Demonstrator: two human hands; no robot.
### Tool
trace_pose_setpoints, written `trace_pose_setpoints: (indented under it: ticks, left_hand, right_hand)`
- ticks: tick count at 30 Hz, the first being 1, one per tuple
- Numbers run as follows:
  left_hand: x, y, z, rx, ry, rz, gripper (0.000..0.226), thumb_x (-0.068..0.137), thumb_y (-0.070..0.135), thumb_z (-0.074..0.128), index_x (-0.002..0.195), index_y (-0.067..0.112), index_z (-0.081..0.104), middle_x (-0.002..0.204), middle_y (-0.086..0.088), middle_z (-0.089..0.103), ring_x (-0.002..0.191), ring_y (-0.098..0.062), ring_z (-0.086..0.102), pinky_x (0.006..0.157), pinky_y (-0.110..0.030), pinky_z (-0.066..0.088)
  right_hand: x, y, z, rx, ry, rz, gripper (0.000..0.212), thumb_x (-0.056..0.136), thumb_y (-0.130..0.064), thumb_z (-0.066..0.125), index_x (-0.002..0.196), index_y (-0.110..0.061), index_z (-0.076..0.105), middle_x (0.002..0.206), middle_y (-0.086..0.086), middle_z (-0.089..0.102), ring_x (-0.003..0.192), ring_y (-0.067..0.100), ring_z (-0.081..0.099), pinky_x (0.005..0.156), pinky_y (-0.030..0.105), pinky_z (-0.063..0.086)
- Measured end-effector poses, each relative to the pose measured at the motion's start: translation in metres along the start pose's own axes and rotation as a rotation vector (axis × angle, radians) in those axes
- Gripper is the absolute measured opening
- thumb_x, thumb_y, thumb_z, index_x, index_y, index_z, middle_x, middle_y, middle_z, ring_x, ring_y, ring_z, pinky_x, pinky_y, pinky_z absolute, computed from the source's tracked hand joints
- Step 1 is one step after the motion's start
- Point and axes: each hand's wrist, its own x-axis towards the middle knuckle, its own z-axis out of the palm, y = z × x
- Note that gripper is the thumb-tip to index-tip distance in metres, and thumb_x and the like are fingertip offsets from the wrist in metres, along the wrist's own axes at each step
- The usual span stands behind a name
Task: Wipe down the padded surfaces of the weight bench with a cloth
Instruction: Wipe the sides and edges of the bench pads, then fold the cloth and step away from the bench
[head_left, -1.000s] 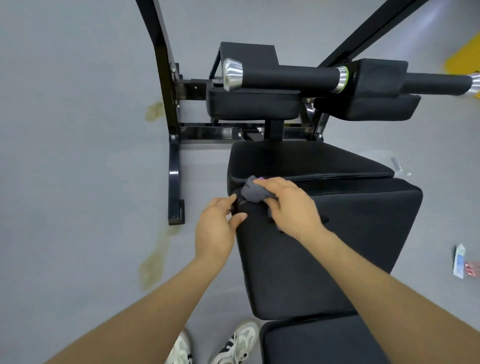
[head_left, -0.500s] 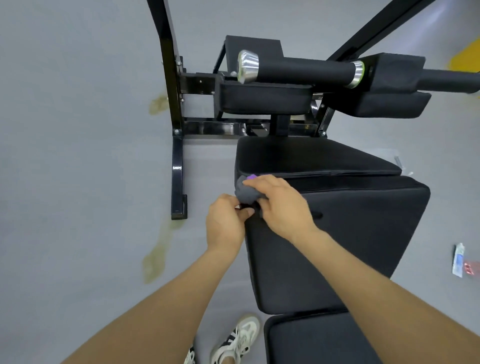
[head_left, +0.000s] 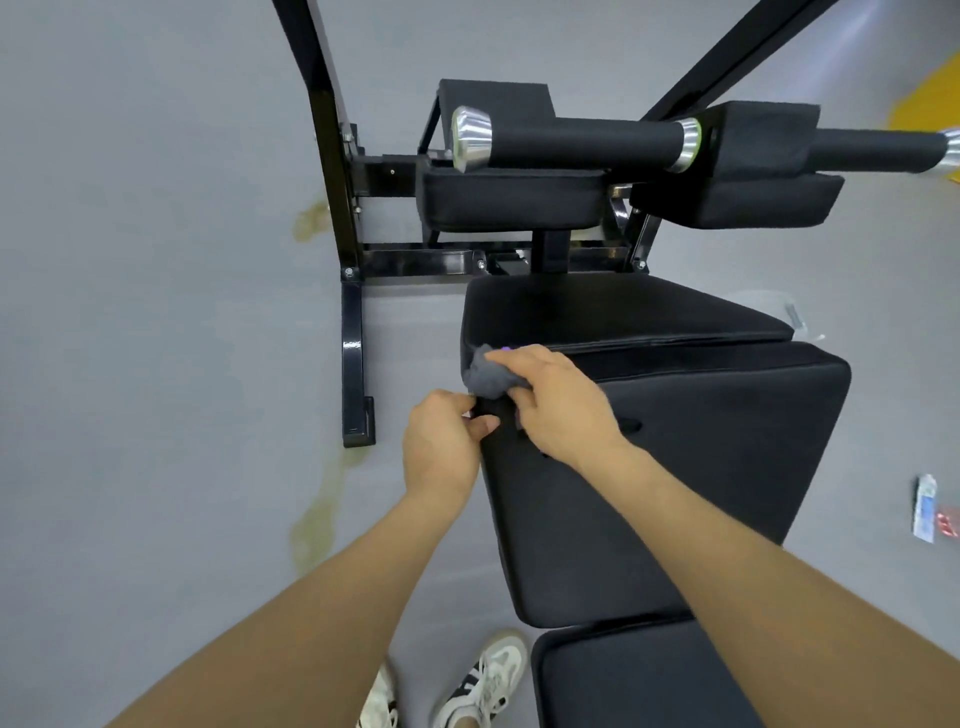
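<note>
A black padded weight bench (head_left: 675, 467) fills the middle and right of the head view, with a smaller seat pad (head_left: 613, 312) beyond it and another pad (head_left: 639, 680) nearest me. My right hand (head_left: 561, 405) presses a bunched grey cloth (head_left: 485, 376) onto the far left corner of the large pad. Beside it, my left hand (head_left: 441, 447) pinches the pad's left edge just below the cloth.
Black foam rollers (head_left: 576, 143) with chrome ends and two arm pads (head_left: 509, 200) sit on the black steel frame (head_left: 353, 332) beyond the bench. Grey floor lies to the left, with yellowish stains (head_left: 317, 519). My sneakers (head_left: 483, 680) stand below; small packets (head_left: 927, 512) lie at right.
The view has shifted slightly, so the bench sits further right. Both hands stay at the pad's far left corner, and the left thumb has closed onto the edge under the cloth.
</note>
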Motion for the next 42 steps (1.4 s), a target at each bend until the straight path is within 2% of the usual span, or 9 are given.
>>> trace_pose_setpoints:
  ticks: [2, 4, 8, 14, 18, 26, 36, 39, 42]
  left_hand:
    - [-0.002, 0.003, -0.002, 0.005, 0.007, -0.025, 0.031, 0.085, 0.018, 0.067, 0.114, 0.008, 0.066, 0.104, -0.008, 0.067, 0.096, -0.025, 0.061, 0.078, -0.026, 0.042]
    - [-0.004, 0.006, -0.002, 0.014, 0.010, -0.037, 0.038, 0.086, 0.020, 0.066, 0.122, 0.010, 0.061, 0.115, -0.007, 0.065, 0.103, -0.025, 0.061, 0.084, -0.026, 0.043]
    - [-0.003, 0.009, 0.002, 0.105, -0.004, -0.045, 0.035, 0.090, 0.021, 0.061, 0.123, 0.012, 0.056, 0.116, -0.007, 0.061, 0.101, -0.025, 0.059, 0.081, -0.032, 0.043]
    - [-0.013, 0.024, 0.011, 0.250, 0.052, 0.002, 0.034, 0.091, 0.011, 0.052, 0.124, 0.011, 0.043, 0.122, -0.006, 0.042, 0.108, -0.022, 0.047, 0.074, -0.028, 0.036]
    - [-0.006, 0.051, 0.022, 0.297, 0.120, 0.190, 0.040, 0.086, 0.006, 0.052, 0.125, 0.015, 0.047, 0.123, -0.003, 0.043, 0.111, -0.018, 0.043, 0.077, -0.024, 0.035]
    - [0.007, 0.098, 0.078, 0.410, -0.022, 0.420, 0.034, 0.092, 0.018, 0.051, 0.126, 0.019, 0.051, 0.127, 0.004, 0.045, 0.115, -0.014, 0.039, 0.076, -0.024, 0.037]
    - [0.012, 0.137, 0.142, 0.444, -0.119, 0.488, 0.031, 0.096, 0.023, 0.045, 0.126, 0.023, 0.052, 0.124, 0.011, 0.047, 0.111, -0.008, 0.040, 0.073, -0.023, 0.038]
    - [0.013, 0.150, 0.159, 0.451, -0.146, 0.517, 0.031, 0.096, 0.023, 0.045, 0.126, 0.024, 0.052, 0.124, 0.011, 0.047, 0.111, -0.008, 0.040, 0.074, -0.023, 0.039]
    - [0.012, 0.161, 0.171, 0.477, -0.175, 0.540, 0.032, 0.096, 0.023, 0.046, 0.127, 0.024, 0.051, 0.124, 0.011, 0.048, 0.111, -0.008, 0.040, 0.073, -0.023, 0.038]
  right_hand:
    - [-0.001, 0.027, -0.017, -0.028, -0.016, 0.055, 0.044, 0.094, -0.013, 0.046, 0.134, -0.031, 0.048, 0.131, -0.006, 0.050, 0.117, 0.020, 0.048, 0.092, 0.042, 0.045]
    - [-0.009, 0.061, -0.037, -0.078, 0.032, 0.182, 0.043, 0.095, -0.011, 0.045, 0.132, -0.032, 0.050, 0.131, -0.002, 0.051, 0.113, 0.024, 0.052, 0.086, 0.042, 0.048]
    - [-0.010, 0.071, -0.040, -0.192, 0.166, 0.333, 0.044, 0.088, -0.006, 0.048, 0.128, -0.023, 0.055, 0.125, 0.009, 0.053, 0.114, 0.032, 0.046, 0.086, 0.040, 0.042]
    - [-0.004, 0.029, -0.005, -0.048, 0.105, 0.049, 0.048, 0.088, -0.006, 0.048, 0.134, -0.021, 0.049, 0.127, 0.002, 0.051, 0.115, 0.025, 0.044, 0.095, 0.036, 0.039]
    - [-0.008, 0.073, -0.027, -0.099, 0.093, 0.011, 0.049, 0.090, -0.006, 0.048, 0.135, -0.025, 0.047, 0.126, -0.001, 0.051, 0.113, 0.022, 0.044, 0.092, 0.036, 0.041]
    - [-0.015, 0.148, -0.061, -0.165, 0.163, 0.034, 0.048, 0.088, -0.004, 0.048, 0.132, -0.025, 0.050, 0.120, -0.002, 0.053, 0.106, 0.024, 0.047, 0.083, 0.035, 0.042]
    - [-0.027, 0.253, -0.110, -0.223, 0.267, 0.268, 0.050, 0.081, 0.005, 0.047, 0.124, -0.018, 0.059, 0.117, 0.006, 0.056, 0.103, 0.033, 0.047, 0.084, 0.042, 0.042]
    - [-0.026, 0.273, -0.120, -0.161, 0.293, 0.334, 0.052, 0.082, 0.006, 0.044, 0.127, -0.019, 0.057, 0.119, 0.006, 0.055, 0.105, 0.032, 0.045, 0.088, 0.043, 0.043]
    - [-0.021, 0.285, -0.123, -0.001, 0.326, 0.450, 0.052, 0.084, 0.005, 0.039, 0.125, -0.021, 0.057, 0.116, 0.009, 0.052, 0.102, 0.035, 0.051, 0.081, 0.047, 0.050]
